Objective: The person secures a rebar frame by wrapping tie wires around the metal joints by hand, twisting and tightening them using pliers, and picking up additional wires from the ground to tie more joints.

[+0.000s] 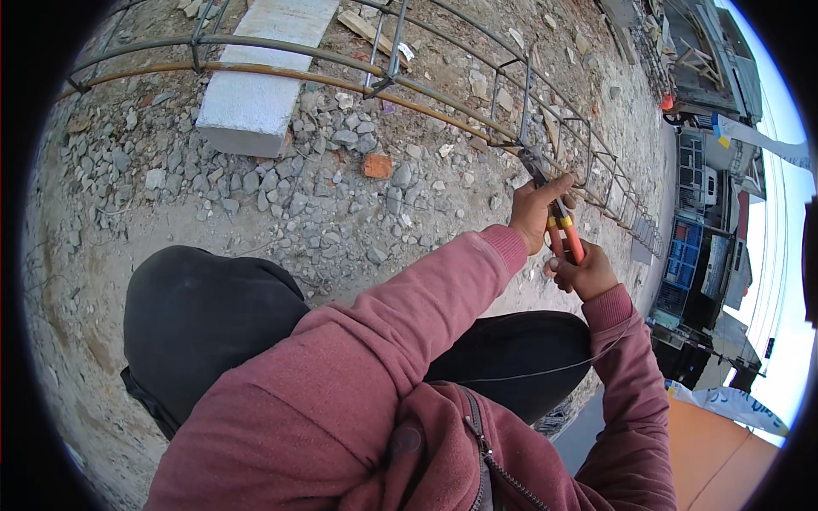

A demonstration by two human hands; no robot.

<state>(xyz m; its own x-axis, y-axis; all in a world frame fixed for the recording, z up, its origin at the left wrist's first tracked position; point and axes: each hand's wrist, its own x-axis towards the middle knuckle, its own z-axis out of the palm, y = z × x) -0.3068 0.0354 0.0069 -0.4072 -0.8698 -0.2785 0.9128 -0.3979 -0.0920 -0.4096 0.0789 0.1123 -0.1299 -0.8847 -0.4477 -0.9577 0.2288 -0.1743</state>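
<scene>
Red-handled pincers (573, 241) with yellow bands and a dark metal head stand at the right of centre. Their jaws meet a joint of the steel rebar cage (443, 109), where a crosswise stirrup crosses the long bars. My right hand (586, 271) is closed around the handles' lower ends. Just above it, my left hand (537, 211) is closed about the pincers near the pivot, a finger lying across them. Whether wire sits in the jaws is too small to tell. A thin wire (545, 372) trails by my right sleeve and over my dark trouser leg.
Under the cage lies a long white-topped block (247, 106), with a wooden strip (366, 34) beside it. Grey gravel and an orange brick piece (377, 165) cover the ground before my knees. Buildings and a parked vehicle (709, 183) appear at the right.
</scene>
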